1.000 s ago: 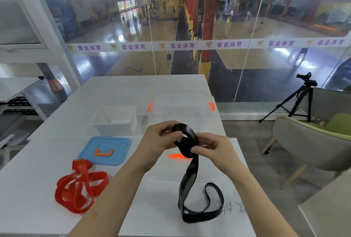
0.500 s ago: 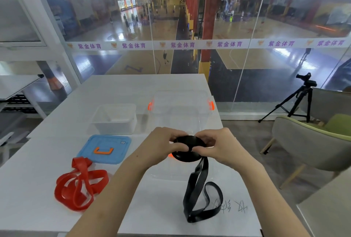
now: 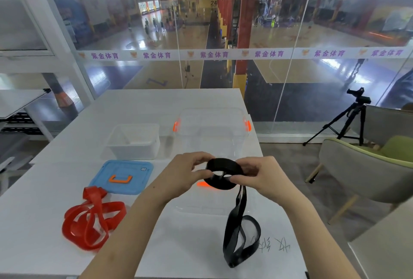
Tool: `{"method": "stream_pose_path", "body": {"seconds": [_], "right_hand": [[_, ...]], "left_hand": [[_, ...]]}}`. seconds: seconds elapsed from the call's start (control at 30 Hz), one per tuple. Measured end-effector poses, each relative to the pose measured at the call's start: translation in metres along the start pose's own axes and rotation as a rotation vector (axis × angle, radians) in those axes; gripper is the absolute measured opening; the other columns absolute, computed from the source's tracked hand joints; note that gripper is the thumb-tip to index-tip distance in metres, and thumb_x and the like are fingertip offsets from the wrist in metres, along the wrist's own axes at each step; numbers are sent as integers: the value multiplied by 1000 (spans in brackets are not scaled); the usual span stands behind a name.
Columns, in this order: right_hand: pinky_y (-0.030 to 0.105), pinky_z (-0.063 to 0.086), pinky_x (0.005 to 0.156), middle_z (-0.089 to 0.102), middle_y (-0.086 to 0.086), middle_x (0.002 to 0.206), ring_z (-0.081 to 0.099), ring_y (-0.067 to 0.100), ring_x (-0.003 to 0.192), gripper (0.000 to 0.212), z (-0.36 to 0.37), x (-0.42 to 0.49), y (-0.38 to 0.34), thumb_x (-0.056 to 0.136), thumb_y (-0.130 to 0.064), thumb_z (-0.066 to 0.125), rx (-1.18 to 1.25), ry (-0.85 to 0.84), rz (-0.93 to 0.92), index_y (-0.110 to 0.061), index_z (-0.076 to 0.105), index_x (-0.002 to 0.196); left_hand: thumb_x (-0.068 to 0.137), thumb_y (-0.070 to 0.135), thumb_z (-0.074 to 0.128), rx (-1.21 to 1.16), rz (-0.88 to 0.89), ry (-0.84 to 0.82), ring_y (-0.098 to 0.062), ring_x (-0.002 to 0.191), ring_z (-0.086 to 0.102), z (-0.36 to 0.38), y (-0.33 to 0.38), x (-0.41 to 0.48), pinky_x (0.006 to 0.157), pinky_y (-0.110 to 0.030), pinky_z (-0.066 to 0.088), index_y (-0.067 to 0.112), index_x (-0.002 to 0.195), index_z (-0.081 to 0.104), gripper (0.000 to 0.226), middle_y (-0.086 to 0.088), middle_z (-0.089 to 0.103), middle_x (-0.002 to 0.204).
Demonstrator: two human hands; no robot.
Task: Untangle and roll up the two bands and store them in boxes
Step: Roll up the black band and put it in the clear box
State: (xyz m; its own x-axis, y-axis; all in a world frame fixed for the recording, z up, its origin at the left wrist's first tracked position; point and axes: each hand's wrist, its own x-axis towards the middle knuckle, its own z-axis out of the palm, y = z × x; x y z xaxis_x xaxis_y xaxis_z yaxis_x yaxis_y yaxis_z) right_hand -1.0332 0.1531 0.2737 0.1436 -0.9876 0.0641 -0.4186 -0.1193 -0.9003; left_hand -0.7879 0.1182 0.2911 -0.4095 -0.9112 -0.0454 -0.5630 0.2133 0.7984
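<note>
Left hand (image 3: pixel 185 173) and right hand (image 3: pixel 263 176) pinch the black band (image 3: pixel 223 178) coil so it stays wound, tail dangling near.

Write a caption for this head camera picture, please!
Both hands, left hand and right hand, roll the black band above the table; the red band lies tangled.

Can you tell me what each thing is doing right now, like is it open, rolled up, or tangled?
Black band: partly rolled into a coil, its tail hanging to the table.
Left hand: pinching the coil.
Right hand: pinching the coil's other side.
Red band: lying tangled on the table.
Small white box: open, nothing inside.
Big clear box: open, nothing inside.
Blue lid: off, lying flat.
</note>
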Motion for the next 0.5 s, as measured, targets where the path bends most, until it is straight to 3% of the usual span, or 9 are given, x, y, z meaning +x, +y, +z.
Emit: {"method": "stream_pose_path", "body": {"seconds": [0.07,0.13,0.2,0.27,0.37,0.5], "right_hand": [[48,59,78,78,1,78,72,16,73,15,-1,3,-3,81,-31,87,-121,-46,-15,-31,82,95],[51,55,70,72,8,73,62,25,66,13,0,7,-6,81,-35,85,-197,-60,-53,-32,80,92],[51,57,74,73,7,75,67,28,72,14,2,8,-8,82,-35,84,-188,-58,-77,-31,80,95],[44,62,84,81,-2,86,77,18,84,20,3,6,-9,83,-24,86,-69,-45,-60,-31,81,101],[32,60,98,84,-7,100,79,11,100,33,4,2,-5,82,-8,87,108,3,-19,-26,82,109],[25,61,93,84,-3,101,80,13,100,34,6,-4,-1,84,1,84,215,72,-28,-21,80,109]], "left_hand": [[87,31,80,48,0,-26,4,126,57,1,5,0,110,-29,49,42,132,67,48,24,65,135],[88,32,77,113,71,-43,-1,109,65,5,10,2,99,-34,54,39,114,75,27,20,74,112],[90,29,72,144,129,-8,-5,97,68,8,15,2,91,-37,54,32,96,74,7,13,74,92],[92,23,69,88,156,34,-7,93,68,8,16,1,89,-34,54,31,90,71,9,11,72,87],[96,14,65,-121,144,118,-11,93,71,11,14,-2,86,-29,59,34,91,73,22,6,73,87],[100,3,62,-587,44,231,-15,102,77,12,21,-7,83,-28,63,30,105,76,31,1,80,99]]}}
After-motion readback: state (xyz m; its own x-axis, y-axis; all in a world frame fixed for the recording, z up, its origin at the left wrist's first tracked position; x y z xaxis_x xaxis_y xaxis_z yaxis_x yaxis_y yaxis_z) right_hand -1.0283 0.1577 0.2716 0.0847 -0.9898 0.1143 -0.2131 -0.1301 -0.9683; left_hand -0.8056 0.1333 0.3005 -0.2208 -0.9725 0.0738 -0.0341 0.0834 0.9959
